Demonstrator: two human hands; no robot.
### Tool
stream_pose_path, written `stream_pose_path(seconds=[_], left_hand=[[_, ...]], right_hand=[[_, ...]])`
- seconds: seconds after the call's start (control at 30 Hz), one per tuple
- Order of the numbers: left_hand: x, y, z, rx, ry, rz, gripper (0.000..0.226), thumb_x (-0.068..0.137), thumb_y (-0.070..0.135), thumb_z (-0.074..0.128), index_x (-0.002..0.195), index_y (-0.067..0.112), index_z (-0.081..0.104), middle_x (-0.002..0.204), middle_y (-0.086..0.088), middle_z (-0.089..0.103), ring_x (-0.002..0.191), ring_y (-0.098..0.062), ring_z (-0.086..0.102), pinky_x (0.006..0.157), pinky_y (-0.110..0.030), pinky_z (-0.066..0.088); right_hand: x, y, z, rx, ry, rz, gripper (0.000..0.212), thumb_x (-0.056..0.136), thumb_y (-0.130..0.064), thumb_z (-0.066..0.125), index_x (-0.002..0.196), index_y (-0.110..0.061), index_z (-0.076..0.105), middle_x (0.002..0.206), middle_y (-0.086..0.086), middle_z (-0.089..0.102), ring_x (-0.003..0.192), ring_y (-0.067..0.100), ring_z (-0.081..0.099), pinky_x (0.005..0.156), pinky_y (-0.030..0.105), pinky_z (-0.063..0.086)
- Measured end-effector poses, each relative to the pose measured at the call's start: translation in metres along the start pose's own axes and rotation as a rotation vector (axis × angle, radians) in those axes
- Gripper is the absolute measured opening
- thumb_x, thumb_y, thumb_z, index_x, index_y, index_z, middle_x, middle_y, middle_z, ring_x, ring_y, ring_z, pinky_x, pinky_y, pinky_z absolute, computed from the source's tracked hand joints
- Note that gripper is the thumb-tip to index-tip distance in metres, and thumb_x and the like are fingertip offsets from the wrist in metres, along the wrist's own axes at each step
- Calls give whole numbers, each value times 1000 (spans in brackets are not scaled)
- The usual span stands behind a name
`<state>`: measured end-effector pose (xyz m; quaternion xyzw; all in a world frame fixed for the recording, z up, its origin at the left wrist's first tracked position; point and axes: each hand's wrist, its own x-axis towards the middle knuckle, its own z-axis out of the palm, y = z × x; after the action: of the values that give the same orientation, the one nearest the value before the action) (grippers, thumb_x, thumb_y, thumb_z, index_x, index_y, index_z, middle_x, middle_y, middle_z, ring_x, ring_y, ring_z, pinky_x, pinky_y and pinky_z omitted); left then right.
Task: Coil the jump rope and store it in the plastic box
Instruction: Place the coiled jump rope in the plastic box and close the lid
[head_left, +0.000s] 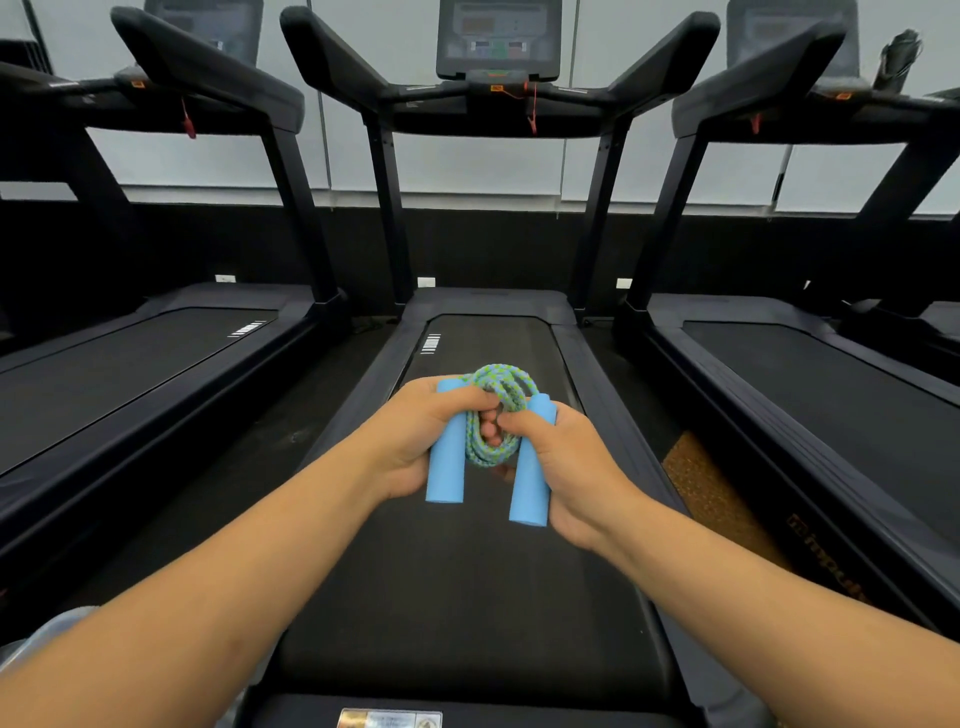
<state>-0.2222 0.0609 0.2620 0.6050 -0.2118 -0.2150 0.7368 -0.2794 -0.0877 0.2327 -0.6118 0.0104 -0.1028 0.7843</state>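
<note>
I hold the jump rope (491, 415) in front of me over the belt of the middle treadmill (467, 597). My left hand (415, 441) is curled round one blue foam handle (445, 457), thumb across the top of the cord; my right hand (566, 467) is curled round the other handle (531, 467), thumb pressing into the bundle. The green-and-blue braided cord sits between the two handles in several loose loops, the top loops standing free above my fingers. The coiling looks largely done, though nothing ties the loops. Risks, as I judge them: the free upper loops could spring open or slide off if either thumb eases — braided cord holds no set; a handle could slip from the grip while I turn to find the container and drag the coil apart; the bundle, if loose, may not seat inside without spilling over the rim. The plastic box is not clearly in sight — a pale translucent shape at the lower left edge (47, 639) might be it, but I cannot tell. Writing: pale lettering on the side rail of the right-hand treadmill (826, 566) begins "impul", the rest cut off; a label at the foot of my belt (389, 719) and the console display (498, 41) are too small to read.
</note>
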Motion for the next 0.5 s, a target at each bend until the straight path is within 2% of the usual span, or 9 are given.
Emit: stream_pose_path(seconds=[0.07,0.13,0.2,0.23,0.3,0.37,0.4,0.43,0.5], left_hand=[[2,-3,3,-6,66,25,22,92,2,66,110,-11,64,88,-20,65,72,-25,65,69,-35,59],[2,-4,5,-36,109,30,36,92,5,66,121,-15,59,100,-24,64,86,-33,64,71,-38,58],[0,-3,7,-70,106,23,38,93,6,63,126,-13,57,106,-25,60,96,-37,59,71,-40,59],[-1,-2,7,-75,110,17,39,93,6,61,127,-12,57,108,-25,60,97,-38,60,71,-43,61],[-1,-2,5,-51,116,6,38,94,8,60,127,-11,58,111,-27,62,100,-40,63,78,-56,60],[-1,-2,3,-34,131,-8,37,93,8,61,125,-10,59,111,-27,63,102,-43,65,88,-72,53],[-1,-2,2,-34,139,-12,36,92,8,61,123,-11,59,111,-28,63,102,-44,65,88,-77,50],[-1,-2,1,-32,151,-15,34,92,8,61,121,-11,59,109,-28,64,102,-45,66,87,-79,49],[-2,-2,-1,-15,166,-20,31,93,7,61,118,-10,62,105,-28,67,97,-43,69,86,-73,54]], right_hand=[[2,-1,1,21,43,-3,15,91,-8,68,105,-5,68,94,13,70,85,24,66,76,41,55],[4,0,3,46,35,2,24,90,-8,69,113,-1,68,98,16,72,92,33,69,87,49,57],[3,2,7,78,9,24,28,91,-7,68,117,1,67,107,23,73,107,45,70,99,61,54],[3,2,8,93,-5,40,28,92,-7,67,119,2,66,113,26,73,113,45,69,99,64,53],[2,1,10,130,-42,71,28,95,-5,64,122,1,65,120,26,72,112,42,71,96,63,56],[2,2,11,169,-76,88,27,98,-5,61,124,0,63,121,25,72,109,39,73,91,59,59],[2,3,12,178,-86,93,26,99,-5,60,124,0,63,120,25,72,109,38,74,90,59,60],[2,4,13,182,-91,98,25,99,-5,60,124,0,64,120,25,72,108,37,74,88,58,61],[2,6,16,189,-96,113,26,100,-6,60,125,-1,63,121,25,72,108,37,74,87,58,61]])
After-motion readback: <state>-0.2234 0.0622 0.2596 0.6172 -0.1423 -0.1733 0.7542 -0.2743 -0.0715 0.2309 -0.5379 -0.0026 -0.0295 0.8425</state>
